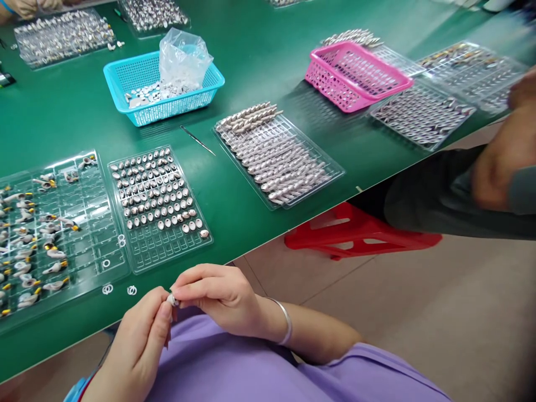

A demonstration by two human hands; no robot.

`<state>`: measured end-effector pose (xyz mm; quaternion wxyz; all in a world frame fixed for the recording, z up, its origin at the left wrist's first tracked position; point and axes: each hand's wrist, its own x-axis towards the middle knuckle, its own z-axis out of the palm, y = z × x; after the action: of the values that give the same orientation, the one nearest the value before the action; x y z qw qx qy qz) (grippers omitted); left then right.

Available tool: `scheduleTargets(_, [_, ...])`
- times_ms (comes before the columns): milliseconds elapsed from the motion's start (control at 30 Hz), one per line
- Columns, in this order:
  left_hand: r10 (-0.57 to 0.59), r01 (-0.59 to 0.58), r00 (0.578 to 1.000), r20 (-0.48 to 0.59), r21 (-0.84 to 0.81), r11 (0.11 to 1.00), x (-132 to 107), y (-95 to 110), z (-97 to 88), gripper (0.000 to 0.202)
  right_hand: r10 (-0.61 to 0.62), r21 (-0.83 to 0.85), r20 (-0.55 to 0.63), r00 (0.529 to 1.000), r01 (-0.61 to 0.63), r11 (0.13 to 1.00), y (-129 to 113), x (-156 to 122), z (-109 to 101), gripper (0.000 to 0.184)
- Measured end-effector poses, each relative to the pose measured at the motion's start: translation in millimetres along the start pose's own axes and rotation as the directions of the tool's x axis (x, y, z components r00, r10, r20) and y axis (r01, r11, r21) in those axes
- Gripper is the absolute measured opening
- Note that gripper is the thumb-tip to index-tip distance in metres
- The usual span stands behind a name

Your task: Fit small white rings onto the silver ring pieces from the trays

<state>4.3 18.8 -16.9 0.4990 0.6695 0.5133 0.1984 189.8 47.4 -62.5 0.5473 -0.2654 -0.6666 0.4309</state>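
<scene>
at the far left of the green bench (259, 72), a large clear tray (90, 245) holds small white-and-yellow parts, with bare slots toward its right side. white rings (108, 289) lie just beside its lower right corner, near the bench's front edge. next to it, a smaller clear tray (159, 251) carries rows of white, oval, cup-like parts; its lowest slots are mostly unfilled.

the left hand (136, 340) is above the person's lap, just off the bench edge, its thumb and forefinger closed on a small white piece (172, 300). the piece sits between both hands — mostly covered by fingertips, so its full shape cannot be told. the right hand (221, 298) comes in from the other side, fingers bent and bunched, their tips pinching the same piece; a silver bangle (286, 322) circles that wrist.

behind the smaller tray stands a blue basket (167, 109) with white parts and a clear plastic bag (184, 58) inside. a slim metal tool (197, 140) lies to the right, then a tray (333, 169) of pale parts in rows. farther right are a pink basket (343, 97), a red stool (360, 237) below the bench edge and — at the far right — a co-worker's blurred hand (498, 151).
</scene>
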Motion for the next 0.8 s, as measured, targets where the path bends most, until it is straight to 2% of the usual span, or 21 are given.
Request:
scheduleTargets(200, [0.046, -0.043, 0.998, -0.035, 0.091, 0.995, 2, 2, 0.6, 0.033, 0.027, 0.031, -0.008, 1.0, -0.026, 0.999, -1, -1, 2, 0.016])
scheduleTargets(500, [0.1, -0.09, 0.992, -0.075, 0.123, 0.988, 2, 6, 6.4, 0.032, 0.04, 0.041, -0.039, 0.998, -0.038, 0.998, -3, -3, 4, 0.018])
scheduleTargets(800, [0.236, -0.186, 0.957, -0.169, 0.268, 0.945, 2, 6, 10.7, 0.026, 0.086, 0.062, -0.027, 0.996, -0.084, 0.995, -8, -3, 3, 0.017])
